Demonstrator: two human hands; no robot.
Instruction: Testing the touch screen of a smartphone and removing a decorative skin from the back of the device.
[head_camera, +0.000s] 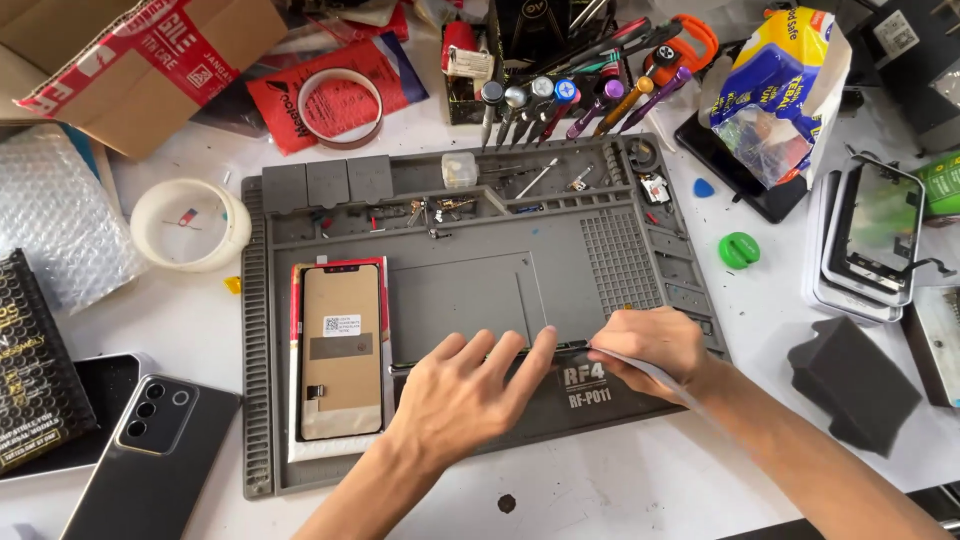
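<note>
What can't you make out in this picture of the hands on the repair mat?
Head view only:
- The thin dark part under the left hand: mostly covered by the fingers.
- The slim tool in the right hand: its tip is hidden by that hand.
- Small screws in the mat trays: too tiny to tell apart.
- Cardboard box: cut off by the top edge.
</note>
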